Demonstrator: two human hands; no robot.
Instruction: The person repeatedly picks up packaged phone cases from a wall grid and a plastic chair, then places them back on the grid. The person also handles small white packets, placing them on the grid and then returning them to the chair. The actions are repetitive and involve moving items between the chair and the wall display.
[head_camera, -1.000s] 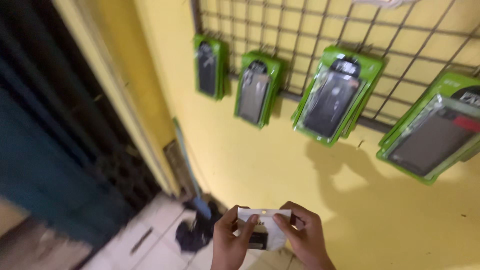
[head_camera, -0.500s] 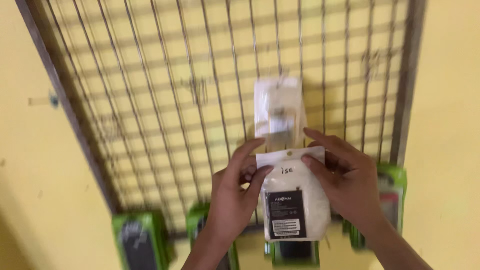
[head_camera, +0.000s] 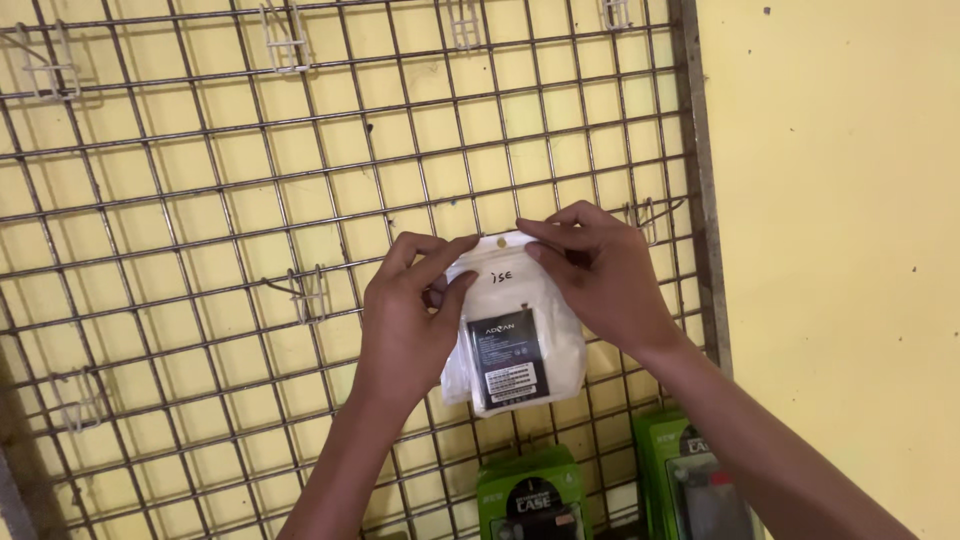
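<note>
Yellow wall (head_camera: 830, 200) behind, big wire grid (head_camera: 200, 200) with metal hooks (head_camera: 310, 290), mostly bare. Green case packs (head_camera: 530, 500) hanging at bottom. Clear pouch (head_camera: 515, 330) with dark battery (head_camera: 507, 358) inside, pressed against grid at centre, top edge level with a wire; looks not yet hung, no hook seen through it. Left hand (head_camera: 405, 320) pinching pouch's top left corner, fingers closed narrow. Right hand (head_camera: 600, 280) pinching top right edge, same tight grip.

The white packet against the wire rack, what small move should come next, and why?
Probably ease the white packet so its top hole slips onto a hook. Both the left hand and right hand pinch its top edge against the wire rack, and the hole looks unhooked.
</note>
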